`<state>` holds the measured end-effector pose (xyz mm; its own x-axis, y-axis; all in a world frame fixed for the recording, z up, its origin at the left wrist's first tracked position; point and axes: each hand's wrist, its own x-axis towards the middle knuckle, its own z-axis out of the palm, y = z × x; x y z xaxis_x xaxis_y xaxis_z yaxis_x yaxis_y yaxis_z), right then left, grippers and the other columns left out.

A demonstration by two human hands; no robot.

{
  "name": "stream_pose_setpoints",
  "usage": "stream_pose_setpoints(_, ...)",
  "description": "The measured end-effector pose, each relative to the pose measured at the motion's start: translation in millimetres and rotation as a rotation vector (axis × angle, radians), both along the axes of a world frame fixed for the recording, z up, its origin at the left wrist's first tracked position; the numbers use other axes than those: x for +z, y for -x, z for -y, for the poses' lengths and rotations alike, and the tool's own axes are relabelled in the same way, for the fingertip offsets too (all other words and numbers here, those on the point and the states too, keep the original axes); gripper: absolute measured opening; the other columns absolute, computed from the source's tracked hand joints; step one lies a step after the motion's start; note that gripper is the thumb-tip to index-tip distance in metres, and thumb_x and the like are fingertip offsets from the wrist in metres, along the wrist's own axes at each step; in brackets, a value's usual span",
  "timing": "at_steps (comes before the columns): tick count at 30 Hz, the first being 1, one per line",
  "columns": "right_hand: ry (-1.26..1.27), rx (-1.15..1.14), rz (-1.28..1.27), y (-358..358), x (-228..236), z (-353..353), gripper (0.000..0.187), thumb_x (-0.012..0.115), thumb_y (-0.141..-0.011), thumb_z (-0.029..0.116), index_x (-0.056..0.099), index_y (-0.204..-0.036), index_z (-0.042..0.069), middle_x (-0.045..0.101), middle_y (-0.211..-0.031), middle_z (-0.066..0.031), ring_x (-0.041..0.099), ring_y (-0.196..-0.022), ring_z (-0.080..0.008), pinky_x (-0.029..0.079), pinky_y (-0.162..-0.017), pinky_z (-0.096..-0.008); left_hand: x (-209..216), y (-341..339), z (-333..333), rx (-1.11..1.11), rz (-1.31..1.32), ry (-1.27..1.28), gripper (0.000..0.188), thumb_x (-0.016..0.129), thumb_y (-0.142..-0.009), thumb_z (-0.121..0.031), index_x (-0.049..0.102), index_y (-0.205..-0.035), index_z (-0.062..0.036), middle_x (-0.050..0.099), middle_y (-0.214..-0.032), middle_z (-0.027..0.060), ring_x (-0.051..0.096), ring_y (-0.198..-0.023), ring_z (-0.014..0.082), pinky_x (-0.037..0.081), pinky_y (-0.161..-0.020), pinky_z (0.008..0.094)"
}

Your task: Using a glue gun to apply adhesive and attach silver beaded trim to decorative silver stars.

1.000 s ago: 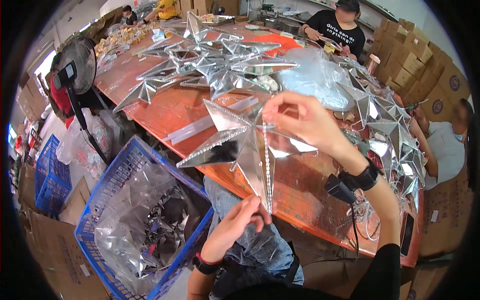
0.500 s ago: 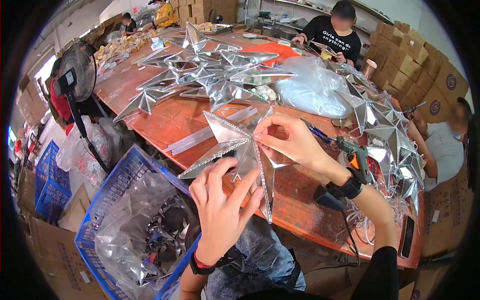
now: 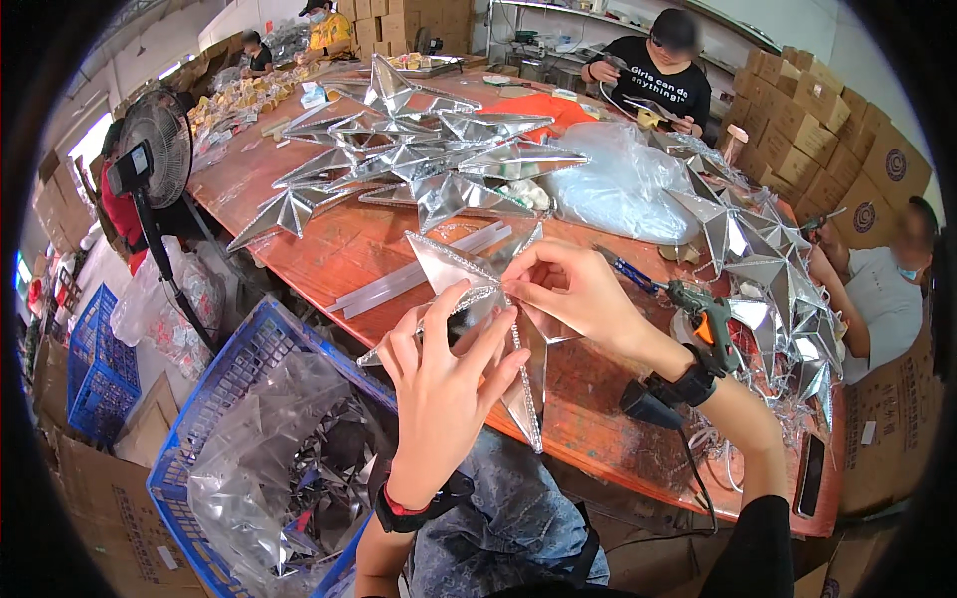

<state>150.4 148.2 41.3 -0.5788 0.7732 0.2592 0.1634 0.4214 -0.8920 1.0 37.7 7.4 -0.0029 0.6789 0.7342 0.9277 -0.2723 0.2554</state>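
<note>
A silver five-pointed star [image 3: 444, 267] with beaded trim along its ridges is in front of me, over the table's near edge. My right hand [image 3: 588, 299] is closed in a pinch at the star's centre; whatever its fingertips hold is too small to make out. Spread fingers of my left hand [image 3: 439, 384] lie over the lower left of the star, their tips close to the centre. That hand hides part of the star's left and lower points. A glue gun [image 3: 706, 314] with an orange trigger lies right of my right wrist.
More silver stars [image 3: 409, 149] are heaped farther back; others [image 3: 763, 249] stand right. Clear plastic sticks [image 3: 419, 271] lie behind my star. A blue basket [image 3: 184, 439] holds bagged silver pieces. A fan [image 3: 150, 149] stands left. A phone [image 3: 810, 476] lies near the right edge. Other people sit around the table.
My left hand has moved up over the star, its fingertips nearer the centre. The right hand stays pinched there, slightly lower. Across the table, a person's hand has risen.
</note>
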Motion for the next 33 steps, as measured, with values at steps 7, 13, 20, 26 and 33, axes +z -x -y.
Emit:
stream_pose_setpoints(7, -0.092, 0.003, 0.037, -1, 6, 4, 0.012, 0.060, -0.083, 0.007, 0.059, -0.091, -0.001, 0.060, -0.080, -0.0074, 0.060, -0.071, -0.0115, 0.050, -0.063, -0.0258, 1, 0, 0, -0.014, 0.013, 0.008, 0.031, 0.067, -0.077, -0.034, 0.066, -0.104, -0.0212, 0.043, -0.126, 0.0029, 0.038, -0.106, 0.0281, 0.028, -0.091, 0.0434)
stream_pose_setpoints(13, -0.240, 0.035, 0.005, -1, -1, 2, 0.012, 0.060, -0.082, 0.006, 0.059, -0.092, -0.001, 0.059, -0.083, -0.0090, 0.062, -0.074, -0.0145, 0.050, -0.065, -0.0271, -1, 0, 0, -0.013, 0.024, 0.005, 0.029, 0.066, -0.078, -0.032, 0.066, -0.105, -0.0210, 0.043, -0.125, 0.0033, 0.038, -0.106, 0.0279, 0.028, -0.091, 0.0432)
stream_pose_setpoints(20, -0.126, 0.024, 0.074, -5, 11, 5, 0.013, 0.059, -0.085, 0.007, 0.058, -0.095, -0.001, 0.059, -0.080, -0.0069, 0.060, -0.070, -0.0107, 0.049, -0.059, -0.0259, 1, 0, -1, -0.029, 0.033, 0.010, 0.028, 0.065, -0.078, -0.031, 0.065, -0.105, -0.0206, 0.043, -0.126, 0.0038, 0.038, -0.107, 0.0280, 0.028, -0.091, 0.0432)
stream_pose_setpoints(26, -0.271, -0.013, 0.068, -26, 62, 50, 0.008, 0.060, -0.084, 0.005, 0.058, -0.091, 0.000, 0.060, -0.079, -0.0047, 0.059, -0.072, -0.0092, 0.051, -0.062, -0.0216, 4, 0, 1, -0.045, 0.071, 0.032, 0.029, 0.066, -0.079, -0.030, 0.064, -0.102, -0.0133, 0.043, -0.127, 0.0072, 0.038, -0.107, 0.0305, 0.030, -0.090, 0.0434)
stream_pose_setpoints(33, -0.274, 0.322, 0.453, -79, 55, 159, 0.009, 0.062, -0.081, 0.013, 0.058, -0.083, 0.005, 0.053, -0.071, -0.0069, 0.057, -0.064, -0.0212, 0.046, -0.052, -0.0297, -33, 2, 54, -0.021, 0.537, -0.098, 0.009, 0.060, -0.079, -0.005, 0.052, -0.082, -0.0043, 0.052, -0.081, 0.0073, 0.045, -0.080, 0.0232, 0.034, -0.076, 0.0347)
